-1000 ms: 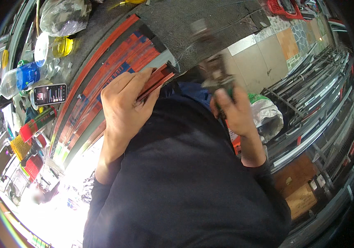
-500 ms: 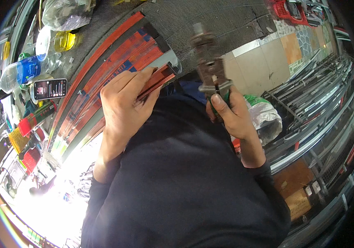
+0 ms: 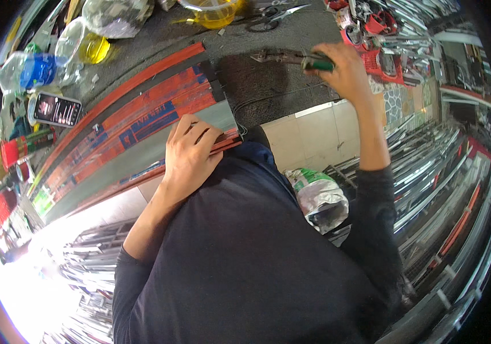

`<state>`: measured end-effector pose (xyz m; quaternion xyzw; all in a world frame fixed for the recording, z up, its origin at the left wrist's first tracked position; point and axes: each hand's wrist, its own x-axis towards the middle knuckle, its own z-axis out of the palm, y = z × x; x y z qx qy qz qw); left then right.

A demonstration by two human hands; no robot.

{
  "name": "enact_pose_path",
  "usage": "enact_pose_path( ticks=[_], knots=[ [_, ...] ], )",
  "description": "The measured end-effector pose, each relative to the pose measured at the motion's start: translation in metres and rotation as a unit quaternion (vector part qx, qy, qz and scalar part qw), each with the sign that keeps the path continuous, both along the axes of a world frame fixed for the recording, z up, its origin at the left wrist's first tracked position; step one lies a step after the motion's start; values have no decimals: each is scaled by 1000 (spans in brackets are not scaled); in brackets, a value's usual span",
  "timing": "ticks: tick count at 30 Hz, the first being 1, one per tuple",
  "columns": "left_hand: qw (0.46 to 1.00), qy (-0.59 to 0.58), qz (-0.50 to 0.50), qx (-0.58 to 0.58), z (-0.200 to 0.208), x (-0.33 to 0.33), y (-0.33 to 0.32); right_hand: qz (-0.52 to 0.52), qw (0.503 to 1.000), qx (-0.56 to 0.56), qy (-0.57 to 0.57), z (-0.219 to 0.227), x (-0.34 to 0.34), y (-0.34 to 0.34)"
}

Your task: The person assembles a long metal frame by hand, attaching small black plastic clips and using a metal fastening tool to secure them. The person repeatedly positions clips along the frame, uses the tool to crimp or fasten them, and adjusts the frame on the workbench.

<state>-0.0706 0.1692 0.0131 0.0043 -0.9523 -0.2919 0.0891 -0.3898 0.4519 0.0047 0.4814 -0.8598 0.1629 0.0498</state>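
Note:
My right hand [image 3: 343,71] reaches out over the dark mat, with its fingers round the green grip of a plier-like hand tool [image 3: 280,57]. The tool's rusty brown metal head points left, low over the mat or lying on it; I cannot tell which. My left hand [image 3: 191,149] is closed over the end of a narrow red profile strip [image 3: 231,139] at the bench's near edge, beside my body. Beyond that hand lie several long red and blue film-covered profiles [image 3: 154,117], side by side and slanting down to the left.
Scissors [image 3: 265,26] and a tub of yellow liquid [image 3: 211,14] stand at the back. To the left are a phone [image 3: 57,109] and plastic bottles [image 3: 38,70]. Red baskets [image 3: 380,63] sit at the far right, metal bars [image 3: 429,166] below them. A white-green sack [image 3: 320,198] stands near my right side.
My right hand has carried the plier-like tool forward, away from my body, to the mat. My left hand has lowered the red strip to the bench edge. The whole view has shifted.

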Motion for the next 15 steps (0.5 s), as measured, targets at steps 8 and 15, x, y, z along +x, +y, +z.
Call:
enact_pose_path(
  ticks=[8,15],
  knots=[
    [997,38,61,-17,-12,11,17,104,985,-63,-124,18,27,-50],
    [994,50,89,-29,7,17,22,226,861,-136,-435,-8,134,-75]
  ],
)
